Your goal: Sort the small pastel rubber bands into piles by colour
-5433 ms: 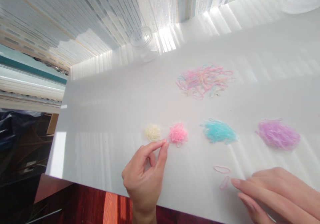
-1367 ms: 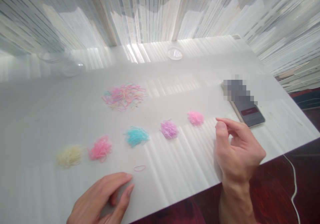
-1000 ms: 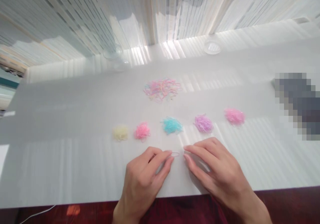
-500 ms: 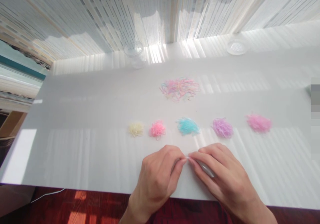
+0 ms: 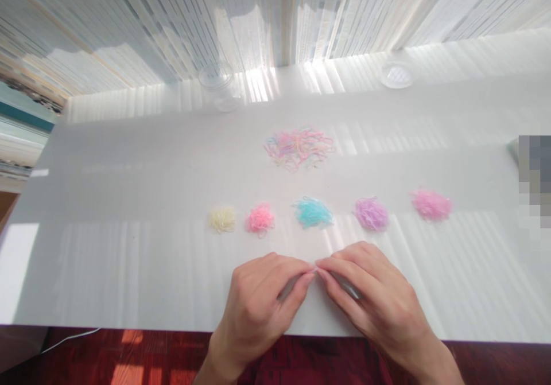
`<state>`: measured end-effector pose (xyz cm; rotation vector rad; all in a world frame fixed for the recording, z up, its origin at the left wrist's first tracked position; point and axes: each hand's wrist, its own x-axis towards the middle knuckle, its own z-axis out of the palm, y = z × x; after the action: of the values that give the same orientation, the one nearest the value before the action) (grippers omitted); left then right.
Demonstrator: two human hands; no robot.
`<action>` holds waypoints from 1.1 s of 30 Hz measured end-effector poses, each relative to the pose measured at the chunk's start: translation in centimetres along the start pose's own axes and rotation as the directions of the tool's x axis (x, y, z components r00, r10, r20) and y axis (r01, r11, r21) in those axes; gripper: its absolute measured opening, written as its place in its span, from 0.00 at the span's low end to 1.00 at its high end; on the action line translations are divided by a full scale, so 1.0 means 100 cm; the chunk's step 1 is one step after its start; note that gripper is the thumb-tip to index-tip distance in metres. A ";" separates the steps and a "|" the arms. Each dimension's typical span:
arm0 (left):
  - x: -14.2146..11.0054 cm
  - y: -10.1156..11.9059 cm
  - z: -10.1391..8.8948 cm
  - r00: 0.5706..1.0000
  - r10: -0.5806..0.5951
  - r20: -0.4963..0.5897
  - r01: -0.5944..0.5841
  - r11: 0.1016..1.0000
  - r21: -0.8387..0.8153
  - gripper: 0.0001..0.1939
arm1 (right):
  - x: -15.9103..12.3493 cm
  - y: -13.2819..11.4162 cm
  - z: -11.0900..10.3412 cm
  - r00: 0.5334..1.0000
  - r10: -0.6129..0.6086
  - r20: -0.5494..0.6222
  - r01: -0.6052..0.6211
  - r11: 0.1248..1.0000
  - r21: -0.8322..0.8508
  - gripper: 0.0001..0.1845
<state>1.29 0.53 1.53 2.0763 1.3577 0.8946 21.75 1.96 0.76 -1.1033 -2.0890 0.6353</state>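
Note:
My left hand and my right hand meet fingertip to fingertip above the near part of the table, each in a pinch. Whatever sits between the fingertips is too small to make out. Beyond them lies a row of small piles of what look like thin elastic bands: a pale yellow pile, a coral pink pile, a turquoise pile, a purple pile and a light pink pile. Farther back is a looser pile of mixed colours.
The white table carries a clear plastic jar and a clear round lid at its back, by a striped curtain. A blurred-out object stands at the right edge. A white cable runs below on the left.
The whole view has shifted, so the table's things appear a little farther left. My hands keep their pinch, and the fingertips look slightly closer together.

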 end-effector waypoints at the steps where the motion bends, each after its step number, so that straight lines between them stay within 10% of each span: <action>1: 0.000 0.000 0.000 1.000 -0.002 -0.008 0.002 1.000 -0.004 0.04 | 0.000 0.000 0.000 1.000 0.000 0.000 0.000 1.000 0.003 0.08; 33: 0.001 0.004 -0.002 0.992 -0.053 -0.117 0.049 0.998 -0.030 0.05 | 0.001 -0.003 -0.006 0.996 0.023 -0.084 -0.017 0.997 0.069 0.09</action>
<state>1.38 0.48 2.03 1.9862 1.4442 1.0228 22.03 1.93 1.38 -1.0954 -1.9723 0.6534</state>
